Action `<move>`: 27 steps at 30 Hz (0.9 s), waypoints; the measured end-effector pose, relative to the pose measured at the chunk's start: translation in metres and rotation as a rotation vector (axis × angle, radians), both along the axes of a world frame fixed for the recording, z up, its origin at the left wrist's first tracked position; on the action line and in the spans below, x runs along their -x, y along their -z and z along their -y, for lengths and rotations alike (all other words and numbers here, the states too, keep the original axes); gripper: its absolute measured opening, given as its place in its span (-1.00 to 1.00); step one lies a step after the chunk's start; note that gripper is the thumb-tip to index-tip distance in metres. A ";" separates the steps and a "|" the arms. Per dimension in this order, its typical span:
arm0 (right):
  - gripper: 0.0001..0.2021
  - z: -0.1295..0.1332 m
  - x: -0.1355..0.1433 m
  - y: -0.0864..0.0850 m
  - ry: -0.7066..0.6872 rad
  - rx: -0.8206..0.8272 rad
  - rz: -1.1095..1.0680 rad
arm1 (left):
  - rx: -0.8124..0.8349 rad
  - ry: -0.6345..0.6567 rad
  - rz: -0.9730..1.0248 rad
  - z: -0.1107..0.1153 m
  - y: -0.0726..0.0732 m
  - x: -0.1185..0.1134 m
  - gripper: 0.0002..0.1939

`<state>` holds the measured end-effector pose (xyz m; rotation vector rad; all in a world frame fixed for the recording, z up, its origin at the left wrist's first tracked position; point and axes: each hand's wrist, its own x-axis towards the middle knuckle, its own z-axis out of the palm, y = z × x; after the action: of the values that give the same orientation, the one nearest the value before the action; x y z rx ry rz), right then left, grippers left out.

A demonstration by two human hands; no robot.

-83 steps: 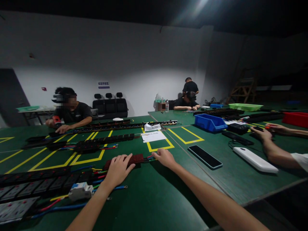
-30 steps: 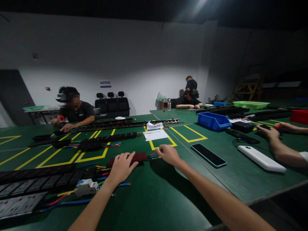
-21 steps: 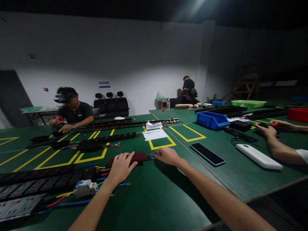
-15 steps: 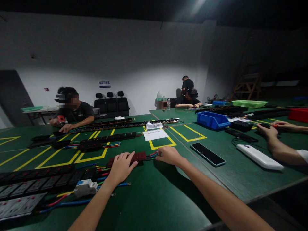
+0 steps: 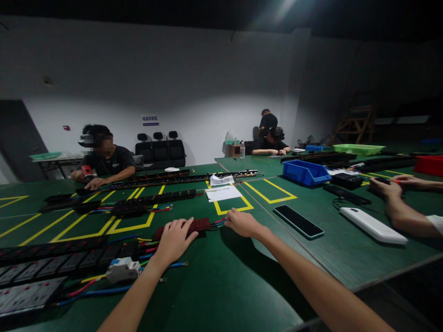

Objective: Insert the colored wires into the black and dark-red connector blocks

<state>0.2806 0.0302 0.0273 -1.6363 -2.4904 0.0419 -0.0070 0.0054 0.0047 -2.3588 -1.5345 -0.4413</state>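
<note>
While my left hand (image 5: 175, 238) stays clamped over the red strip (image 5: 201, 224), my right hand (image 5: 242, 222) pinches wires (image 5: 218, 223), covering tips visible earlier.

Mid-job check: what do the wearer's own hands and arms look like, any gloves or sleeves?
No gloves on the left hand or right hand. Both forearms are uncovered, with no sleeve, watch or wristband visible.

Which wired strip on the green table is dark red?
The strip under the left hand, with coloured wires running to the right hand. The other strips nearby look black or grey.
</note>
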 end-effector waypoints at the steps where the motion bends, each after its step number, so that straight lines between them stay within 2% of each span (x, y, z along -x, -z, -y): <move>1: -0.75 0.000 0.000 0.000 0.001 -0.002 -0.006 | 0.000 0.001 0.001 0.000 0.000 0.000 -0.43; 10: -0.72 -0.001 0.002 0.002 0.044 0.033 0.010 | 0.023 0.000 0.003 0.001 -0.002 0.000 -0.42; 19: -0.75 -0.007 0.009 0.012 0.173 -0.020 -0.263 | 0.022 -0.005 0.008 0.000 -0.001 0.000 -0.43; 23: -0.81 -0.009 0.013 0.019 0.189 -0.042 -0.287 | 0.004 -0.006 -0.003 -0.001 0.002 0.001 -0.44; 27: -0.79 -0.006 0.017 0.018 0.213 -0.062 -0.261 | 0.006 -0.007 -0.005 0.000 0.001 0.000 -0.44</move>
<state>0.2635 0.0365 0.0095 -1.7363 -2.0971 0.1411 -0.0073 0.0051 0.0036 -2.3565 -1.5432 -0.4303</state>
